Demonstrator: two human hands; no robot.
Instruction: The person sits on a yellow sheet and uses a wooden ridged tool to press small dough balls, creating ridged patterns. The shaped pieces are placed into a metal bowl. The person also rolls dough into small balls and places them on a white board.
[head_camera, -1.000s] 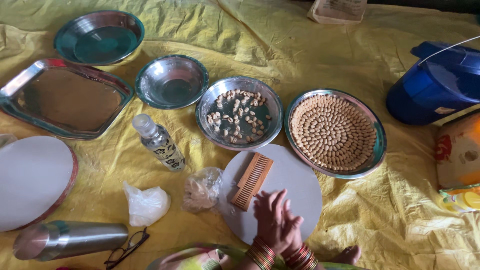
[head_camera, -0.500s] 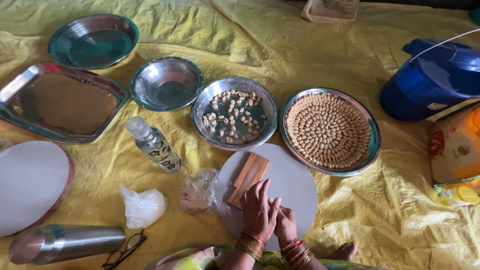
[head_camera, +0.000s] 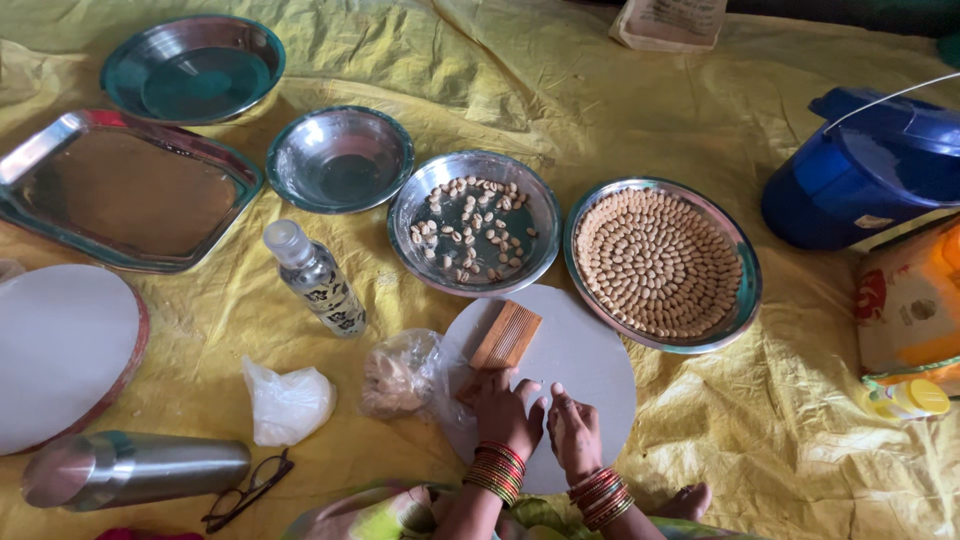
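From the head view, both hands lay side by side on the near part of a round white board (head_camera: 590, 360), which sat on a yellow sheet (head_camera: 800, 440) spread over the floor. The left hand (head_camera: 500, 408) was pressed down with fingers curled together, its grip seemingly closed over something small, though what lay under it could not be told. The right hand (head_camera: 573, 432) touched the board just beside it, fingertips bunched and pointing down; whether its grip held anything could not be told either. Bangles (head_camera: 492, 470) ringed both wrists.

Just beyond the left grip, a small ridged wooden block (head_camera: 506, 336) lay on the board. To the left of that grip sat a clear plastic bag (head_camera: 400, 375) with a brownish lump inside, and farther left a crumpled white bag (head_camera: 288, 400).

Beyond the grips, past the board's far edge, a steel dish (head_camera: 470, 235) held scattered small pale pieces, and beside it, to the right, a steel plate (head_camera: 662, 262) carried the same kind of pieces packed in tight rings. A small bottle (head_camera: 312, 275) lay far left of the block. Farther off stood an empty steel bowl (head_camera: 340, 160), a rectangular tray (head_camera: 120, 190) and a blue container (head_camera: 870, 170).
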